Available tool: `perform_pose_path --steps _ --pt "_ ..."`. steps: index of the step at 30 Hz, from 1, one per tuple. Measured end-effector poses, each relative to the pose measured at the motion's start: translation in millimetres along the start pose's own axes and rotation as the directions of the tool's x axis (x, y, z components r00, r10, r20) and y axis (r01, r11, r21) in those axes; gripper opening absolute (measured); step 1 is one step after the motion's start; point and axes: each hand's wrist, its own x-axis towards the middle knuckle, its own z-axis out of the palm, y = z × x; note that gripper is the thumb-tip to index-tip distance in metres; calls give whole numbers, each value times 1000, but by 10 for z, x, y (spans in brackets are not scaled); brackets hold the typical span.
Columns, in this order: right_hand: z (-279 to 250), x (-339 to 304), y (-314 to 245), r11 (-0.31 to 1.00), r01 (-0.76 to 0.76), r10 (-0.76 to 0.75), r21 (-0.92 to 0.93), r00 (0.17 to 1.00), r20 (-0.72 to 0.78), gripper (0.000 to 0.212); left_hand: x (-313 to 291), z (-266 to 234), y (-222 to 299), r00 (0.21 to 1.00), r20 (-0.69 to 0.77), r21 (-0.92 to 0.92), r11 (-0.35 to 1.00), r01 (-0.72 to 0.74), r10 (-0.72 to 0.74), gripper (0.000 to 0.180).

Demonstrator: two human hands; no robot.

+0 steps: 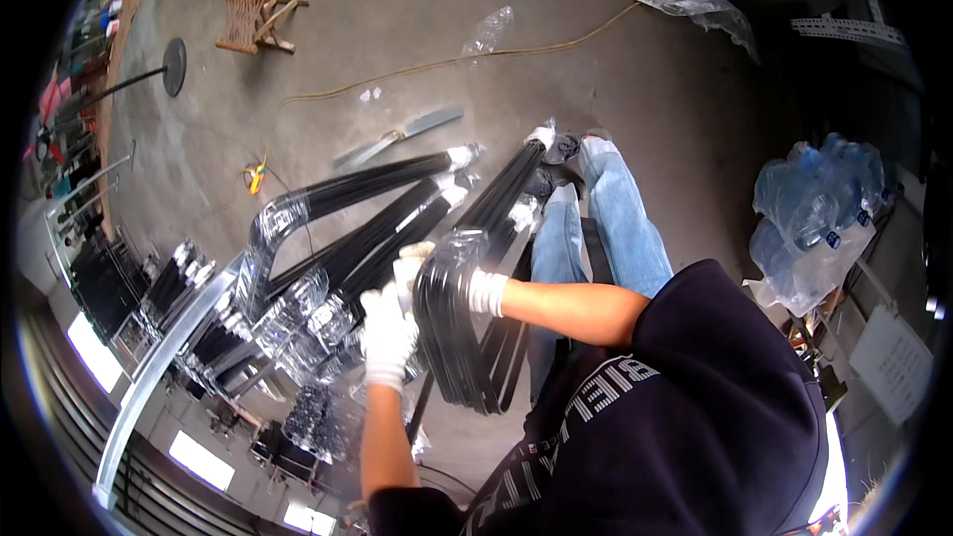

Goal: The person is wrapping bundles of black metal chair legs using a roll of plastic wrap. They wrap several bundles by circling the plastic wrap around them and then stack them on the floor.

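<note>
A bundle of long black bent tubes or strips (457, 337) stands in front of me, with clear plastic film (467, 246) wound round its bend. My right hand (486, 293), in a white glove, reaches round this bundle from the right; the tubes hide much of its palm. White glove fingers (413, 263) show on the bundle's far left side. Against the bundle's left edge is my left hand (389, 335), also gloved, its fingers bent and drawn together. What lies between those fingers cannot be made out.
More film-wrapped black bundles (347, 189) lean left of me on a metal rail (164, 357). A wooden stool (260, 22), a yellow cord (427, 67) and a metal strip (432, 121) are on the floor. Bagged clear bottles (819, 199) stand at right.
</note>
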Motion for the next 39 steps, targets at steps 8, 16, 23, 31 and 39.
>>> perform_pose_path --steps 8,16,23,31,39 --pt "491 -156 4 776 -163 -221 -610 835 -504 35 379 614 -456 974 221 -696 706 128 42 77" --pt "708 -187 -66 636 -255 -207 -728 853 -479 23 240 661 -348 897 260 -895 -260 363 357 47" --pt "960 -356 -88 -640 -326 -178 -696 944 -278 32 231 689 -4 976 -202 -978 -28 -205 -86 53" --pt "2317 -654 -143 -696 -673 -602 -250 737 -309 10 117 477 338 853 -474 -704 675 -219 -217 76" --pt "2175 -46 -900 -748 -51 283 -662 877 -387 69 35 427 526 816 -499 -776 568 -272 -291 79"
